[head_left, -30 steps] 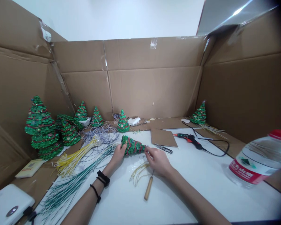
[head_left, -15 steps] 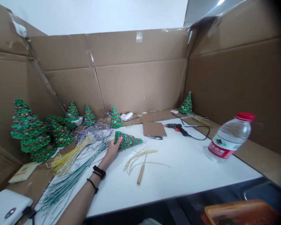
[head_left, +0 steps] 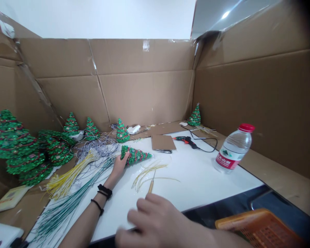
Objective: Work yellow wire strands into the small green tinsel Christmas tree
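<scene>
Here, holding a small green tinsel tree with red garland point(head_left: 138, 156) by its wide base in the left hand point(head_left: 121, 163), thumb over the side, laid tip to the right on the white tabletop point(head_left: 196, 182). In the foreground, raising the right hand point(head_left: 157, 220), blurred, with fingers curled; cannot tell from this view about anything inside the curl. Blocking with it the near edge and the lower end of the thin metal awl with a wooden handle point(head_left: 151, 187). Just beyond, loose pale yellow strands point(head_left: 142, 174) below the tree. To the left, crowding close to the left hand and forearm, a yellow strand bundle point(head_left: 68, 179), a long dark-green strand bundle point(head_left: 72, 203) and a tangled purple-grey cord pile point(head_left: 98, 146). Behind the tree, a flat brown cardboard square point(head_left: 162, 142), then a black-and-orange glue gun point(head_left: 187, 140) with its cable looping toward a clear plastic bottle with a red cap point(head_left: 227, 161). At lower right, below table level, an orange plastic basket point(head_left: 237, 218). Along the back, upright, a small green tree point(head_left: 122, 132) near the tall cardboard wall point(head_left: 144, 89).
</scene>
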Action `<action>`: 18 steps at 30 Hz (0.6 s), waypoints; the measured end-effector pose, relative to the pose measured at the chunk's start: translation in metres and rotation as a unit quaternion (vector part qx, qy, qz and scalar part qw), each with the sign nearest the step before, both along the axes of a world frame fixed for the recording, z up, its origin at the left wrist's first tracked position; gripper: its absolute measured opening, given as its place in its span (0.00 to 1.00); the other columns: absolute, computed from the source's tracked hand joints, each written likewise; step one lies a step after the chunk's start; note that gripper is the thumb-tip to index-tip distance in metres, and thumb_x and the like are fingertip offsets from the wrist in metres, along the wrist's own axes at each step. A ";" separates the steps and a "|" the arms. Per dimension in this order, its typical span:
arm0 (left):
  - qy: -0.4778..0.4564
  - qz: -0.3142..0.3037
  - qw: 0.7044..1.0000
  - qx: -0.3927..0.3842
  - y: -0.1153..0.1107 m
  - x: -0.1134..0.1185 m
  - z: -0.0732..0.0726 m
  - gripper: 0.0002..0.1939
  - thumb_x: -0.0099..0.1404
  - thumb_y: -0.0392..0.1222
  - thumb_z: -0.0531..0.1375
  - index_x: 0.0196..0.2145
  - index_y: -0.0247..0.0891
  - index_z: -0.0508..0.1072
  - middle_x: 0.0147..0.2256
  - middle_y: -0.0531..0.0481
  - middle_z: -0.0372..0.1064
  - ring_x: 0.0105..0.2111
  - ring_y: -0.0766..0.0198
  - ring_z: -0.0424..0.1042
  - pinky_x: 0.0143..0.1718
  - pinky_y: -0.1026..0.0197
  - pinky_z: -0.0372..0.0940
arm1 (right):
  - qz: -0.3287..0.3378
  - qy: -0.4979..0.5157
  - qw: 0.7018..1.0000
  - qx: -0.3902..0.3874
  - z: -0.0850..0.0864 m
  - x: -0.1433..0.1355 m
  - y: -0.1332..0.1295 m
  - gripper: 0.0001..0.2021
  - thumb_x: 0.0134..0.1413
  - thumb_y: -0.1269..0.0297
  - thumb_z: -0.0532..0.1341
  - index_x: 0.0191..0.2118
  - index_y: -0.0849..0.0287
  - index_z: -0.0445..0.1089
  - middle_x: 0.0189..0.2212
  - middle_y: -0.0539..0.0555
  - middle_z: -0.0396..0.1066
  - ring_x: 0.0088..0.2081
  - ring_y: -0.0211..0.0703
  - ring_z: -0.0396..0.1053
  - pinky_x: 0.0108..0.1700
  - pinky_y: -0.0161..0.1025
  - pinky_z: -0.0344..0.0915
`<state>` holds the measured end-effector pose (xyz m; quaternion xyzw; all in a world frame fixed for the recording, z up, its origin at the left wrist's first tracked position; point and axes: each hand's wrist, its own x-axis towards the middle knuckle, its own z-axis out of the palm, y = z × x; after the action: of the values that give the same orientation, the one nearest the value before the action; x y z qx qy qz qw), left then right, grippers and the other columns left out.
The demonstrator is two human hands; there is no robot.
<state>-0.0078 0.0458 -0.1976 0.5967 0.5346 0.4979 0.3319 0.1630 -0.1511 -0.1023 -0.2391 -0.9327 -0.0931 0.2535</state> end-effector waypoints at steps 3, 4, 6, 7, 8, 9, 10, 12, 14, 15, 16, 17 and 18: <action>-0.003 0.003 1.000 0.000 0.000 0.000 -0.001 0.22 0.55 0.59 0.56 0.22 0.35 0.68 0.18 0.54 0.61 0.22 0.64 0.59 0.27 0.63 0.56 | -0.113 -0.138 0.979 -0.094 -0.023 0.008 0.033 0.07 0.52 0.64 0.59 0.37 0.59 0.66 0.30 0.56 0.70 0.32 0.47 0.67 0.32 0.40 0.61; -0.005 0.004 1.000 -0.002 0.000 -0.001 -0.002 0.21 0.55 0.58 0.56 0.23 0.35 0.70 0.19 0.53 0.63 0.23 0.63 0.61 0.28 0.63 0.57 | -0.153 -0.171 0.966 -0.119 -0.033 0.011 0.041 0.09 0.53 0.63 0.59 0.38 0.61 0.66 0.32 0.59 0.70 0.34 0.49 0.68 0.34 0.42 0.62; -0.010 0.005 1.000 -0.002 0.001 -0.001 -0.004 0.21 0.54 0.58 0.56 0.24 0.34 0.71 0.20 0.52 0.66 0.25 0.62 0.63 0.30 0.62 0.58 | -0.180 -0.199 0.946 -0.180 -0.052 0.017 0.051 0.08 0.54 0.63 0.59 0.39 0.61 0.66 0.35 0.60 0.71 0.35 0.51 0.69 0.35 0.43 0.62; -0.014 0.004 1.000 -0.001 0.002 -0.001 -0.005 0.21 0.54 0.58 0.56 0.25 0.34 0.72 0.21 0.52 0.66 0.26 0.61 0.64 0.30 0.62 0.58 | -0.193 -0.199 0.941 -0.196 -0.059 0.020 0.054 0.07 0.55 0.65 0.58 0.39 0.61 0.65 0.35 0.60 0.71 0.35 0.50 0.70 0.35 0.42 0.62; -0.018 0.004 1.000 0.000 0.002 -0.001 -0.006 0.21 0.54 0.58 0.56 0.25 0.34 0.72 0.21 0.52 0.67 0.26 0.61 0.65 0.31 0.62 0.59 | -0.193 -0.197 0.939 -0.208 -0.063 0.023 0.057 0.06 0.56 0.66 0.57 0.39 0.61 0.65 0.34 0.60 0.71 0.35 0.50 0.70 0.35 0.41 0.61; -0.021 0.005 1.000 -0.001 0.003 -0.001 -0.007 0.21 0.54 0.58 0.56 0.24 0.34 0.72 0.20 0.52 0.67 0.26 0.60 0.65 0.31 0.62 0.59 | -0.187 -0.187 0.940 -0.216 -0.065 0.026 0.059 0.05 0.57 0.67 0.56 0.38 0.61 0.65 0.34 0.59 0.71 0.34 0.49 0.70 0.35 0.40 0.61; -0.023 0.005 1.000 -0.001 0.003 -0.001 -0.007 0.21 0.54 0.58 0.57 0.24 0.35 0.72 0.20 0.52 0.66 0.26 0.60 0.65 0.31 0.62 0.59 | -0.177 -0.170 0.944 -0.220 -0.064 0.029 0.061 0.04 0.58 0.67 0.55 0.38 0.61 0.64 0.33 0.58 0.71 0.34 0.48 0.70 0.34 0.39 0.61; -0.024 0.005 1.000 0.000 0.003 -0.001 -0.008 0.21 0.54 0.58 0.57 0.23 0.35 0.71 0.19 0.53 0.65 0.25 0.62 0.64 0.31 0.62 0.58 | -0.149 -0.102 0.958 -0.225 -0.054 0.035 0.068 0.05 0.61 0.66 0.52 0.37 0.60 0.62 0.31 0.56 0.71 0.33 0.45 0.70 0.33 0.37 0.60; -0.025 0.001 1.000 -0.001 0.002 -0.001 -0.008 0.21 0.54 0.58 0.57 0.22 0.35 0.70 0.18 0.54 0.64 0.23 0.63 0.63 0.29 0.63 0.57 | -0.136 0.017 0.967 -0.216 -0.038 0.039 0.080 0.08 0.64 0.66 0.46 0.37 0.59 0.60 0.30 0.54 0.70 0.31 0.42 0.69 0.32 0.35 0.60; -0.026 -0.001 1.000 -0.004 0.002 -0.001 -0.008 0.21 0.54 0.58 0.57 0.22 0.35 0.70 0.18 0.54 0.63 0.22 0.64 0.62 0.28 0.63 0.57 | -0.133 0.084 0.966 -0.207 -0.030 0.040 0.087 0.09 0.64 0.66 0.43 0.38 0.58 0.58 0.29 0.53 0.69 0.29 0.41 0.68 0.32 0.35 0.60; -0.027 0.001 1.000 -0.009 0.001 -0.001 -0.008 0.22 0.54 0.59 0.57 0.22 0.35 0.70 0.18 0.55 0.62 0.22 0.64 0.61 0.27 0.63 0.56 | -0.133 0.154 0.959 -0.196 -0.022 0.039 0.096 0.10 0.64 0.66 0.41 0.38 0.58 0.57 0.27 0.52 0.69 0.28 0.40 0.67 0.31 0.34 0.60; -0.025 0.004 1.000 -0.013 0.000 0.000 -0.007 0.22 0.54 0.59 0.57 0.22 0.35 0.69 0.17 0.55 0.62 0.21 0.65 0.60 0.26 0.63 0.55 | -0.132 0.214 0.949 -0.188 -0.015 0.037 0.105 0.10 0.65 0.64 0.41 0.39 0.57 0.57 0.26 0.51 0.68 0.26 0.39 0.66 0.30 0.34 0.59; -0.021 0.009 1.000 -0.016 -0.001 0.000 -0.006 0.22 0.54 0.59 0.56 0.21 0.35 0.69 0.17 0.55 0.61 0.20 0.65 0.59 0.25 0.64 0.54 | -0.131 0.265 0.938 -0.180 -0.011 0.034 0.115 0.10 0.64 0.63 0.41 0.40 0.57 0.56 0.24 0.49 0.66 0.25 0.38 0.65 0.29 0.33 0.59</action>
<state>-0.0078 0.0453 -0.2035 0.5756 0.5408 0.5051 0.3480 0.1969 -0.0358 -0.1136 -0.4166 -0.7931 0.1106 0.4303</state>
